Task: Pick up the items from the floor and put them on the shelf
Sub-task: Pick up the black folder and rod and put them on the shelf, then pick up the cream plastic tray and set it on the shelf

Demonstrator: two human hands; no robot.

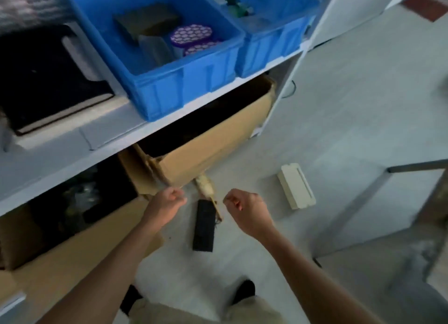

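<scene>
A black block lies flat on the floor just in front of the shelf, with a pale brush-like thing touching its far end and a cream box lying well to its right. Both hands hover above them, the left hand and right hand each with fingers loosely curled, holding nothing. Cardboard boxes sit under the shelf board; two blue bins stand on it.
</scene>
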